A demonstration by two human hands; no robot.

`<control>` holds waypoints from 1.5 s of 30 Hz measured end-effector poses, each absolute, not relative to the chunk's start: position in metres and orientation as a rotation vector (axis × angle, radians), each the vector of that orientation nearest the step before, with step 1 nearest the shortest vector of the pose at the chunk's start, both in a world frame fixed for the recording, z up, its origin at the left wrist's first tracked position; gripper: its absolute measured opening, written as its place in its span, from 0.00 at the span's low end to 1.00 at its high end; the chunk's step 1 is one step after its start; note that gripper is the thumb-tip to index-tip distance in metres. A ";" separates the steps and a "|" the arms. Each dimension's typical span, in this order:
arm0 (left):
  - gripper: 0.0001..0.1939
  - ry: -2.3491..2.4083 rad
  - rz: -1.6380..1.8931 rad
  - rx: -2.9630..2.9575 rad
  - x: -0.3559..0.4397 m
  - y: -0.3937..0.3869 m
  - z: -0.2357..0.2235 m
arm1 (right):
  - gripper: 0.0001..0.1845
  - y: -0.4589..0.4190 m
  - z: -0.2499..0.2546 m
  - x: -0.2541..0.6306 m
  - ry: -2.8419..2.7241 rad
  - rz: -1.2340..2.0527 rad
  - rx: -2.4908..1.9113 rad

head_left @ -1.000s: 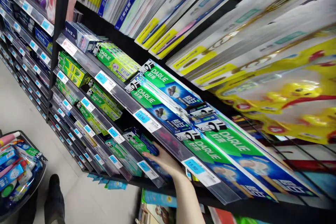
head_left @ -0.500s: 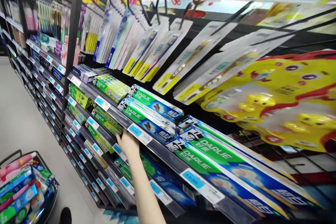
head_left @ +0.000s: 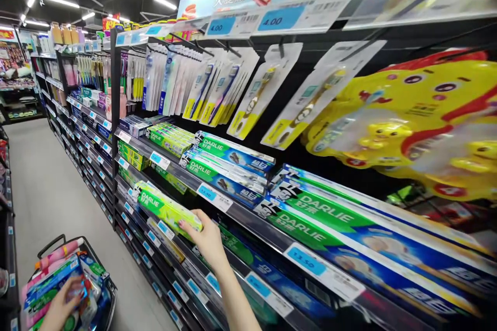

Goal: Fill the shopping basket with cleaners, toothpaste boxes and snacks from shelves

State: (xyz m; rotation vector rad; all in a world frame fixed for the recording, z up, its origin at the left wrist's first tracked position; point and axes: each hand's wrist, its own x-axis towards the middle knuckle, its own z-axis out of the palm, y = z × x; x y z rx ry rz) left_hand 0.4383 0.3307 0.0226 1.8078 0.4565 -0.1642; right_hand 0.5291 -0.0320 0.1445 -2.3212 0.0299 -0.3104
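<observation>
Pinched in my right hand (head_left: 205, 235) is a yellow-green toothpaste box (head_left: 163, 206) marked DARLIE, held by its near end in front of the shelf. Lower left, my left hand (head_left: 64, 300) is over the loaded shopping basket (head_left: 113, 289), its bent fingers apart above the packed goods. Among these are a pink tube-like item (head_left: 58, 253) and blue-green boxes (head_left: 50, 284). Whether the left fingers touch a package is unclear.
Blue-green DARLIE boxes (head_left: 310, 212) line the upper shelf, with price tags (head_left: 215, 196) along its edge. Carded toothbrushes (head_left: 252, 101) hang above on hooks, and yellow cartoon packs (head_left: 411, 124) hang at right. A grey aisle floor (head_left: 50, 165) runs along the left.
My right hand has come out of the lower shelf with a yellow-green toothpaste box. My left hand has appeared over the basket. The view has tilted up, showing the ceiling lights and more aisle.
</observation>
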 end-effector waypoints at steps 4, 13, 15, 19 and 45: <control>0.44 -0.135 -0.019 1.490 0.454 0.311 0.086 | 0.21 -0.014 0.163 0.468 -0.071 0.249 -1.508; 0.29 -0.399 -0.083 1.415 0.456 0.277 0.160 | 0.32 -0.008 0.194 0.397 0.020 0.283 -1.211; 0.30 -0.378 -0.108 1.421 0.457 0.276 0.152 | 0.38 -0.013 0.192 0.391 0.005 0.267 -1.212; 0.27 -0.287 -0.139 1.410 0.458 0.267 0.152 | 0.34 -0.018 0.173 0.386 -0.014 0.172 -1.341; 0.30 -0.035 -0.514 1.504 0.463 0.226 0.168 | 0.29 -0.018 0.154 0.370 0.225 -0.003 -1.265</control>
